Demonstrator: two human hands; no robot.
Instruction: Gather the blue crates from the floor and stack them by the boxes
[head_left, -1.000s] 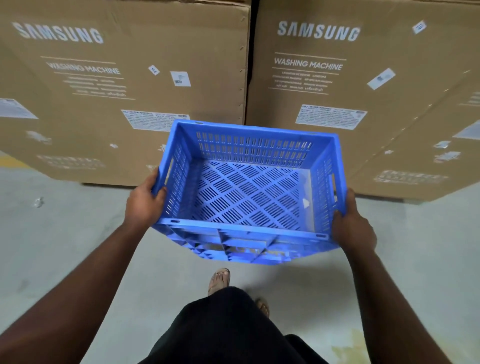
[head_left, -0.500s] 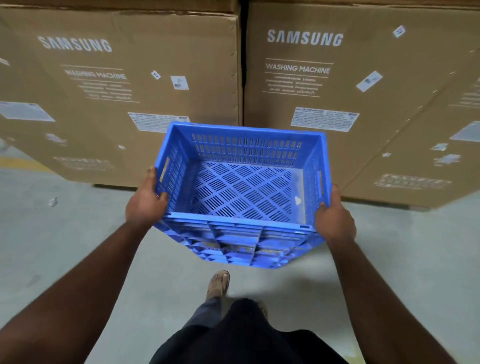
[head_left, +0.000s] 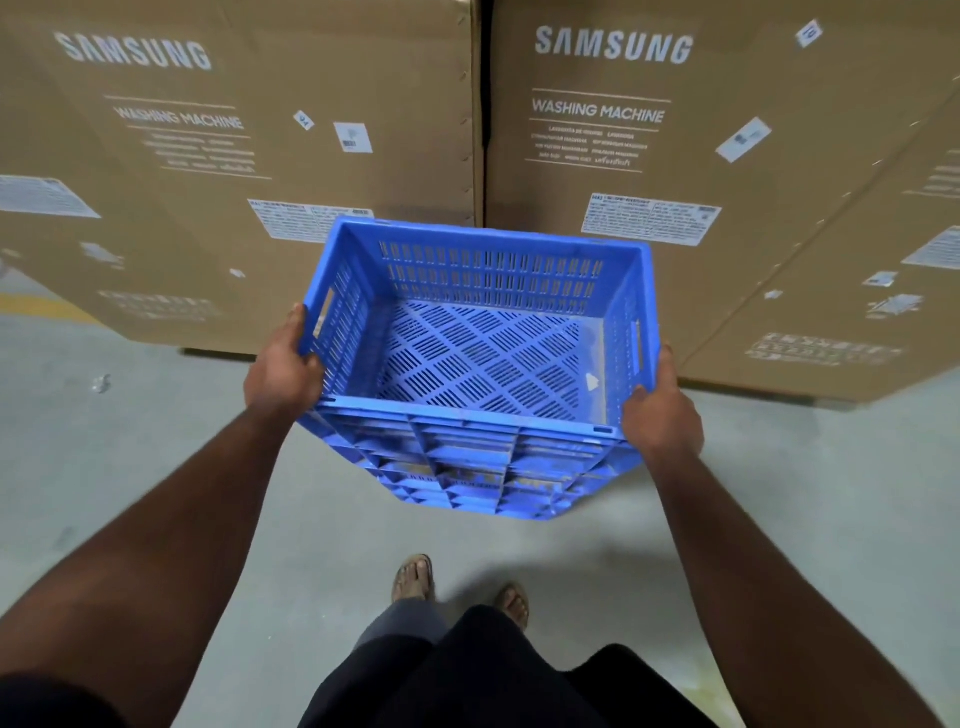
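Note:
An empty blue slatted crate (head_left: 483, 358) hangs in the air in front of me, above the grey floor. My left hand (head_left: 283, 371) grips its left side wall near the handle slot. My right hand (head_left: 660, 410) grips the right side wall. A small white scrap (head_left: 592, 382) lies inside the crate on its perforated bottom. Two large brown washing machine boxes, the left box (head_left: 234, 171) and the right box (head_left: 675, 156), stand side by side just beyond the crate. No other crate is in sight.
The concrete floor (head_left: 130, 467) spreads below and to both sides. My sandalled feet (head_left: 415, 577) stand under the crate. A small bit of clear litter (head_left: 101, 383) lies on the floor at the left. A yellow floor line (head_left: 47, 306) runs by the left box.
I have stepped closer to the boxes. The crate has sunk a little lower and tilted so its near wall shows more. Both hands keep their hold.

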